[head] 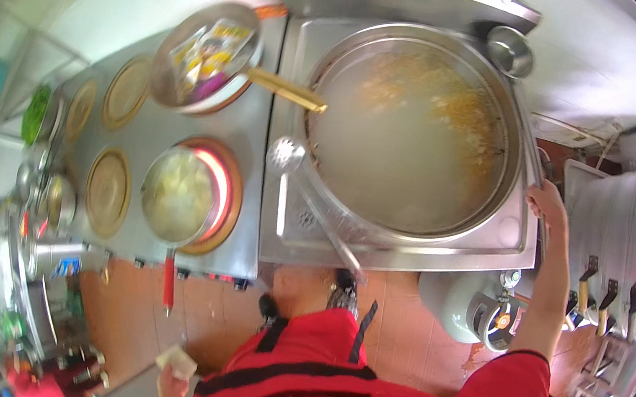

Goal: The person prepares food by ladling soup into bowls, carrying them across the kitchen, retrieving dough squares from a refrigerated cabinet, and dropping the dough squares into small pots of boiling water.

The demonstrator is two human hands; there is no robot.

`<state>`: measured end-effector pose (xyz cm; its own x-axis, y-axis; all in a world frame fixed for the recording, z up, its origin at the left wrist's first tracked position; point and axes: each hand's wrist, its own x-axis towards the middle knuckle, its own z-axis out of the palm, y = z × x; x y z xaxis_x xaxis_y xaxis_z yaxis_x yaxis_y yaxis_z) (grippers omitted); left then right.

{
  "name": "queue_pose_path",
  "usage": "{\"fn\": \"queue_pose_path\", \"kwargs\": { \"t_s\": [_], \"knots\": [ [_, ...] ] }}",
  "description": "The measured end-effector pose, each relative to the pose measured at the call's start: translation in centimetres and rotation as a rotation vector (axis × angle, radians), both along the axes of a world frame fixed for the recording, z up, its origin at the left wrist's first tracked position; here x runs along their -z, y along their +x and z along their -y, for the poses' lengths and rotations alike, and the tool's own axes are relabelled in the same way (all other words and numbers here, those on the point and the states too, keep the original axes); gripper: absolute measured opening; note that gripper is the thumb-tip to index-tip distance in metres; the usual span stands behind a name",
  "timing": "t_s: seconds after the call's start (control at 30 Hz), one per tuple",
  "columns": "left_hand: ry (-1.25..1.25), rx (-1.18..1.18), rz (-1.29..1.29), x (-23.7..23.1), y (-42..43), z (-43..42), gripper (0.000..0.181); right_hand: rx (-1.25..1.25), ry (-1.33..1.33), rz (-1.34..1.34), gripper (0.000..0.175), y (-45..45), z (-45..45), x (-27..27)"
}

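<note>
My left hand [173,388], low at the left beside my red jacket, holds a pale folded cloth or piece of paper [177,360]. On the far right, the fingers of my right hand [543,203] are closed around a thin metal edge or bar [543,238] beside the steel stove unit; what it belongs to is unclear. Left of that hand stands a very large round pot [407,144] of cloudy liquid, with yellowish-brown bits floating at its far and right side. A long-handled perforated skimmer [322,209] lies across the near left corner of the unit, its bowl up against the pot.
A saucepan [178,196] with pale contents sits on a glowing red burner [222,188]; its red handle [167,283] juts past the front. Behind it, a pan [164,56] holds packets. A steel bowl [511,52] sits behind the pot. A gas cylinder [453,302] stands below.
</note>
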<state>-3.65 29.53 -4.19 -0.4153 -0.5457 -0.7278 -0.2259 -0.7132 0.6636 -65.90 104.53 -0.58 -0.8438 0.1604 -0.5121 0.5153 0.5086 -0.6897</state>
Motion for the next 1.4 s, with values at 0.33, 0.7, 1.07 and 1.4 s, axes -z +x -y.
{"fn": "queue_pose_path", "kwargs": {
  "t_s": [0.33, 0.7, 1.07, 1.4],
  "knots": [
    [0.262, -0.367, 0.02, 4.4, -4.0, -1.3, 0.028, 0.144, 0.03, -0.267, 0.027, 23.3, 8.6, -7.3],
    [0.373, -0.202, -0.099, 9.0, -1.8, 1.2, 0.027, -0.348, 0.505, -0.277, 0.034, 26.1, 20.4, -8.7],
    [0.413, -0.319, -0.206, 7.8, -0.7, 0.4, 0.027, -0.043, -0.133, -0.094, 0.009, 30.0, 21.4, -7.4],
    [0.413, -0.279, -0.325, 7.0, -2.9, 1.7, 0.028, 0.128, -0.471, -0.096, 0.014, 32.3, 22.6, -11.3]
  ]
}}
